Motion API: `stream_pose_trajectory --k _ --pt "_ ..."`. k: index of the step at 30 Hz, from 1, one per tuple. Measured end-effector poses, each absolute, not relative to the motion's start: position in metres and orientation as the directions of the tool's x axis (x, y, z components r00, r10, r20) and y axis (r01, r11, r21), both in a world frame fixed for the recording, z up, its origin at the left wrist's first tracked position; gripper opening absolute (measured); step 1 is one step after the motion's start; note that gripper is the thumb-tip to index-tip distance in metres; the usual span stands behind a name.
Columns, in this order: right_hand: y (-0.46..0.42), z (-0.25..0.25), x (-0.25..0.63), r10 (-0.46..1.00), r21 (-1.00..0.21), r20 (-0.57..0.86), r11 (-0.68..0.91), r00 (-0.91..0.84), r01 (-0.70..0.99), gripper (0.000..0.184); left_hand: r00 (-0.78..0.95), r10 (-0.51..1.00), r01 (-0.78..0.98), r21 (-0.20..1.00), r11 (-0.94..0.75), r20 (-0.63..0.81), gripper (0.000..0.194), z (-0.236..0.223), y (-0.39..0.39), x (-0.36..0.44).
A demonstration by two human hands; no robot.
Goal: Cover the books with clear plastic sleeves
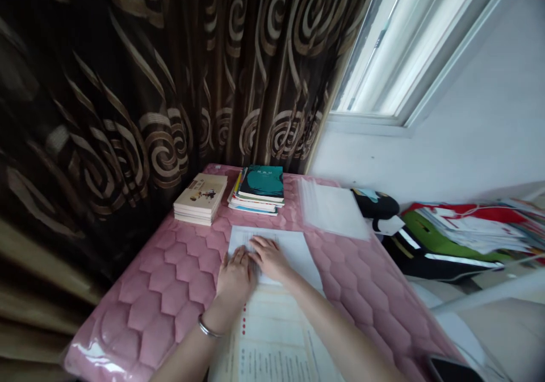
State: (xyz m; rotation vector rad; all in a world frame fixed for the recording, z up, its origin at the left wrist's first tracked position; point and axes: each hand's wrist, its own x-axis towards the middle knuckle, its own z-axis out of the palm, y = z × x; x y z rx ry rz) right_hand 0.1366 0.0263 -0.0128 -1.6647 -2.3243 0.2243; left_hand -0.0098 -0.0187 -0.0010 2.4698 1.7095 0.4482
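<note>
My left hand (235, 274) lies flat, fingers stretched out, on a large printed paper sheet (272, 336) spread over the pink quilted table cover (170, 274). My right hand (269, 257) rests just beside it, fingers flat and pointing left, pressing on the upper white part of the sheet (298, 246). The two hands touch at the fingers. A silver bangle (208, 328) circles my left wrist. Neither hand holds anything.
A beige book stack (200, 198) and a stack topped by a teal book (260, 188) sit at the table's far edge, with a clear plastic sleeve (332, 209) to their right. A dark patterned curtain (149, 75) hangs behind. Folders and papers (460, 234) pile up right.
</note>
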Motion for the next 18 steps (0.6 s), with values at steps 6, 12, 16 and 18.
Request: stream_pose_trajectory --k 6,12,16,18 --pt "-0.024 -0.027 0.219 0.988 -0.241 0.072 0.151 -0.138 0.959 0.05 0.303 0.944 0.934 0.154 -0.321 0.128 0.048 0.001 -0.019 -0.004" --pt "-0.024 -0.018 0.237 0.988 -0.33 0.119 0.131 -0.096 0.935 0.047 0.284 0.955 0.958 0.051 -0.281 -0.085 0.05 0.012 -0.019 0.048" --pt "-0.013 -0.011 0.243 0.991 -0.428 0.135 0.078 -0.022 0.9 0.034 0.55 0.833 0.82 0.235 -0.522 -0.066 0.051 0.015 -0.025 0.097" --pt "-0.007 -0.012 0.254 0.991 -0.437 0.136 0.052 0.009 0.898 0.028 0.569 0.822 0.797 0.271 -0.539 -0.038 0.052 0.013 -0.027 0.114"
